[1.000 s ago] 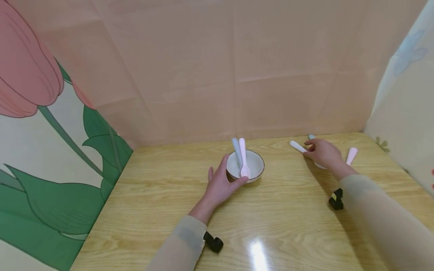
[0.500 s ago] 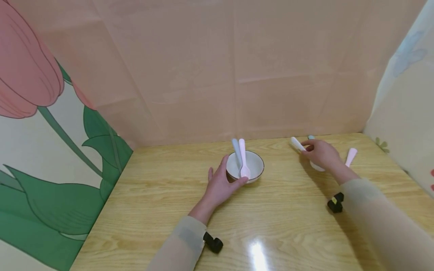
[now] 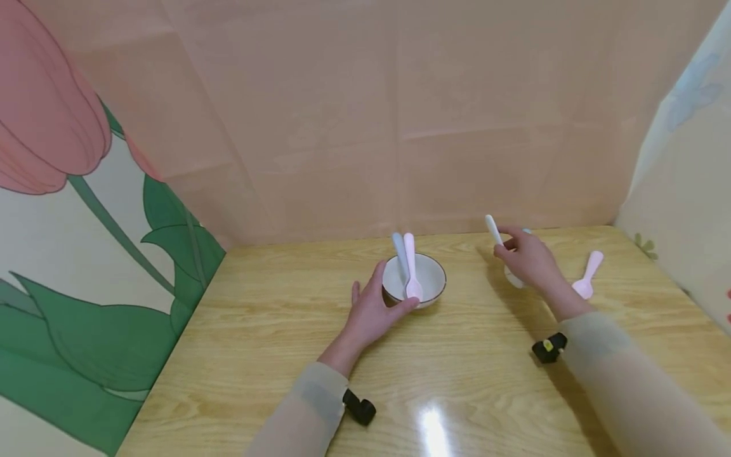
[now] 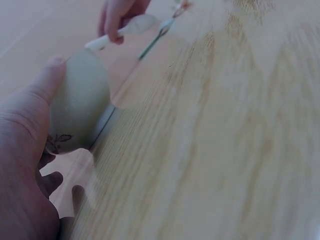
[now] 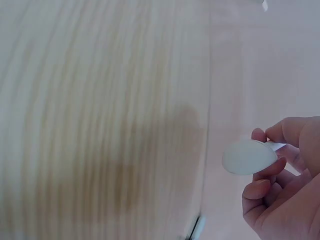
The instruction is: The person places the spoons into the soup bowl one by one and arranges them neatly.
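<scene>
My left hand (image 3: 371, 314) grips the near left side of a white bowl (image 3: 432, 279) with a dark rim, thumb on the front edge. Inside the bowl a blue spoon (image 3: 399, 249) and a pink spoon (image 3: 409, 257) lean side by side, handles past the far rim. To the right, my right hand (image 3: 533, 261) pinches a white spoon (image 3: 493, 228) by its handle, held above the table. The right wrist view shows the spoon's rounded bowl end (image 5: 248, 157). Behind that hand, a blue-green spoon (image 3: 526, 230) is mostly hidden in the head view.
Another pink spoon (image 3: 589, 276) lies on the wooden table (image 3: 468, 368), right of my right hand. A plain pinkish cloth backdrop (image 3: 320, 158) rises along the table's far edge, and printed cloth (image 3: 177, 254) borders the left side.
My right hand has lifted the white spoon off the table and moved slightly left, tipping its handle more upright. More of the pink spoon on the table shows. My left hand stays on the bowl.
</scene>
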`<state>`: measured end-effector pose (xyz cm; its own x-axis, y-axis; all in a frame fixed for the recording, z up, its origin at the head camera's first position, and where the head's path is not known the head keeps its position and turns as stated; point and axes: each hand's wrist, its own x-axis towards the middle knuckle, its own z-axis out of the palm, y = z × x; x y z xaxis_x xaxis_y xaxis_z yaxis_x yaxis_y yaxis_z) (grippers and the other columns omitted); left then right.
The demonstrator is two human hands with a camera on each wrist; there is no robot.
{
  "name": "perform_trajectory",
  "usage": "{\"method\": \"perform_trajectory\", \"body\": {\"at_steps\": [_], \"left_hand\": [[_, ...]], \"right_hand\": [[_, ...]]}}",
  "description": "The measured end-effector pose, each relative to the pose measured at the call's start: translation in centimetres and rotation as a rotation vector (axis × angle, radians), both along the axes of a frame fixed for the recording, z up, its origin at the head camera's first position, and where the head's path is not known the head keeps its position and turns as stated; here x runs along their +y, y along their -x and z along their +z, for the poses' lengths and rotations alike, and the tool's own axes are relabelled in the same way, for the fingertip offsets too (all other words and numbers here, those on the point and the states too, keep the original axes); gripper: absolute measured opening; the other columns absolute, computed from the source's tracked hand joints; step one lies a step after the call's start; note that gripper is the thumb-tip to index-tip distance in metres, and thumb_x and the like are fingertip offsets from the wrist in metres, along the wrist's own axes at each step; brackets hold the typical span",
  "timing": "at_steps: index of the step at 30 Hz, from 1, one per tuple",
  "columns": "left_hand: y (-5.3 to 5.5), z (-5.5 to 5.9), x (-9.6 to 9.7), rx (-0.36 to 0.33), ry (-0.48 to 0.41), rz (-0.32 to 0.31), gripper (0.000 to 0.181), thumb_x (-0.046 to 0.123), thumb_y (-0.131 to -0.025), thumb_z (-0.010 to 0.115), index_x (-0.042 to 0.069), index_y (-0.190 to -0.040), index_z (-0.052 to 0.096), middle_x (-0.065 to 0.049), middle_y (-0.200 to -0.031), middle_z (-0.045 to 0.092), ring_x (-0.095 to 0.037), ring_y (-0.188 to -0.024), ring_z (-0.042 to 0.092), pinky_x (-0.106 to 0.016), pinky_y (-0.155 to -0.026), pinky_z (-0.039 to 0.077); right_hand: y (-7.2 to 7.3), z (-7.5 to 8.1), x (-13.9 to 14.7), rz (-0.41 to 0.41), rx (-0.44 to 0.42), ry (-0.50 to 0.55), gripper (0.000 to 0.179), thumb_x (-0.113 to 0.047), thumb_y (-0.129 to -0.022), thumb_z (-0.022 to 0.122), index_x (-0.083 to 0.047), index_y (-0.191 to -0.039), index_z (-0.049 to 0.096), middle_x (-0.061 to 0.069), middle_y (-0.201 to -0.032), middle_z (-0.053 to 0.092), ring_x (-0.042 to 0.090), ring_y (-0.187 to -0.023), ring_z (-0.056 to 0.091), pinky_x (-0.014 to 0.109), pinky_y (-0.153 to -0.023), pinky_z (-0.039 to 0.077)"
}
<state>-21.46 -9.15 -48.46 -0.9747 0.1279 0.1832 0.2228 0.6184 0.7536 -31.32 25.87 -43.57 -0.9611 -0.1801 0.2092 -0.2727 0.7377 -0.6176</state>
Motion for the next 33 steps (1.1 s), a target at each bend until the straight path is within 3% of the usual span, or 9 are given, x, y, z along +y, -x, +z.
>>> {"method": "perform_trajectory", "body": {"at_steps": [7, 15, 20, 26, 33], "left_hand": [[0.0, 0.1, 0.3, 0.010, 0.001, -0.010, 0.104, 0.064, -0.094, 0.082, 0.021, -0.174, 0.030, -0.005, -0.161, 0.059, -0.025, -0.151, 0.053, -0.064, -0.133, -0.001], [0.1, -0.1, 0.2, 0.005, 0.009, -0.004, 0.104, 0.067, -0.094, 0.080, 0.027, -0.174, 0.027, -0.004, -0.163, 0.057, -0.025, -0.151, 0.052, -0.062, -0.133, -0.002], [0.2, -0.3, 0.1, 0.005, 0.008, -0.007, 0.105, 0.068, -0.094, 0.080, 0.026, -0.174, 0.028, -0.003, -0.164, 0.056, -0.023, -0.151, 0.052, -0.062, -0.133, -0.001], [0.1, -0.3, 0.2, -0.003, -0.004, -0.006, 0.105, 0.065, -0.094, 0.082, 0.023, -0.174, 0.028, -0.004, -0.164, 0.055, -0.023, -0.151, 0.052, -0.062, -0.133, -0.002], [0.0, -0.2, 0.1, -0.018, 0.001, -0.003, 0.106, 0.067, -0.094, 0.080, 0.026, -0.175, 0.026, -0.005, -0.166, 0.054, -0.024, -0.152, 0.051, -0.060, -0.134, -0.003]], "right_hand": [[-0.6, 0.5, -1.4, 0.002, -0.033, 0.045, 0.056, -0.020, -0.113, 0.059, 0.001, -0.163, 0.046, 0.033, -0.123, 0.072, 0.037, -0.092, 0.071, 0.037, -0.064, 0.054], [-1.0, 0.7, -2.5, 0.023, -0.033, 0.074, 0.058, -0.024, -0.115, 0.059, 0.000, -0.166, 0.043, 0.035, -0.126, 0.070, 0.047, -0.107, 0.072, 0.044, -0.075, 0.058], [-1.2, 0.9, -3.2, 0.028, -0.007, 0.096, 0.060, -0.023, -0.114, 0.063, -0.003, -0.167, 0.043, 0.034, -0.123, 0.071, 0.045, -0.103, 0.073, 0.043, -0.077, 0.057], [-1.2, 1.2, -4.2, 0.020, -0.035, 0.122, 0.063, -0.026, -0.114, 0.065, -0.009, -0.170, 0.040, 0.030, -0.123, 0.070, 0.039, -0.100, 0.070, 0.037, -0.074, 0.054], [-1.8, 1.6, -5.2, 0.012, -0.025, 0.152, 0.067, -0.029, -0.112, 0.069, -0.007, -0.169, 0.041, 0.028, -0.119, 0.070, 0.036, -0.097, 0.067, 0.034, -0.071, 0.054]]}}
